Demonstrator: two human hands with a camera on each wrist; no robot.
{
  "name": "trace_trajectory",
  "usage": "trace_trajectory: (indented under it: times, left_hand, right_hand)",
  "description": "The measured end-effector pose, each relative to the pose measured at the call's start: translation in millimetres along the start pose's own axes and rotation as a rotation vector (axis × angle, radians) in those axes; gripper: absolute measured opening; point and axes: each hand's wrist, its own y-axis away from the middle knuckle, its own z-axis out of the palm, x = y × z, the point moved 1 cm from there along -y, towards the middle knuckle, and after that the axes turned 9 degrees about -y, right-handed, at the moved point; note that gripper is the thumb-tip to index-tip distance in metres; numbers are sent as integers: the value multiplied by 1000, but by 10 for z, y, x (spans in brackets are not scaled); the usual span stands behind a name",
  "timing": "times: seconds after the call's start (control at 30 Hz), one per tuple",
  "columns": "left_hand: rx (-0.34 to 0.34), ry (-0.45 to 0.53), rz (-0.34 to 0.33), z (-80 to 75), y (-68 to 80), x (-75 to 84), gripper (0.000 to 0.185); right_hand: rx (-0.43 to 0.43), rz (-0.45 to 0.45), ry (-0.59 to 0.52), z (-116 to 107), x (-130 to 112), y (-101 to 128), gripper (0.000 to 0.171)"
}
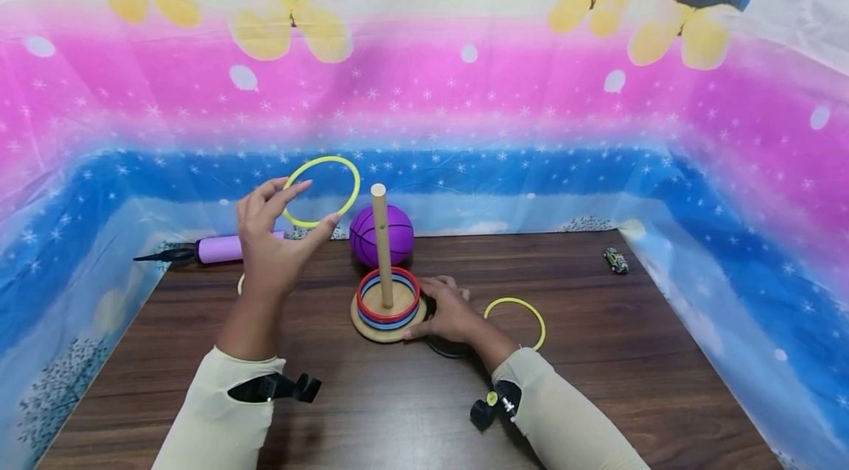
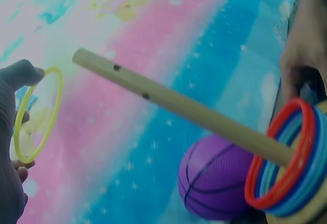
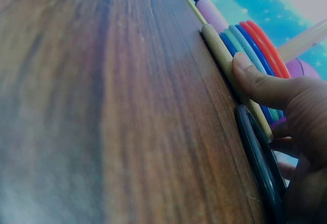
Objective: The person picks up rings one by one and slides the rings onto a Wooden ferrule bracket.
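My left hand point(image 1: 278, 234) is raised above the table and pinches a yellow ring point(image 1: 322, 191) between thumb and fingers, left of the peg's top; the same yellow ring point(image 2: 37, 114) shows in the left wrist view. The wooden peg point(image 1: 381, 245) stands upright on a round wooden base point(image 1: 378, 328) with red and blue rings point(image 1: 388, 296) stacked on it. My right hand point(image 1: 447, 308) rests on the base's right edge, its thumb point(image 3: 255, 81) pressed on the rim. A dark ring point(image 3: 258, 157) lies under that hand.
A purple ball point(image 1: 371, 234) sits behind the peg. A purple pump point(image 1: 212, 249) lies at the back left. Another yellow ring point(image 1: 516, 320) lies flat right of my right hand. A small toy car point(image 1: 615, 260) sits at the far right. Printed plastic sheets wall the table.
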Motion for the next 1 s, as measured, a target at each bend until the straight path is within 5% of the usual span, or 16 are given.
trace_trajectory:
  times: [0.43, 1.0]
  left_hand:
    - [-71, 26, 24, 283, 72, 196, 57]
    - [-190, -33, 80, 479, 504, -53, 62]
  right_hand:
    - [0, -5, 5, -25, 8, -14, 99]
    - [-13, -4, 4, -22, 30, -15, 99]
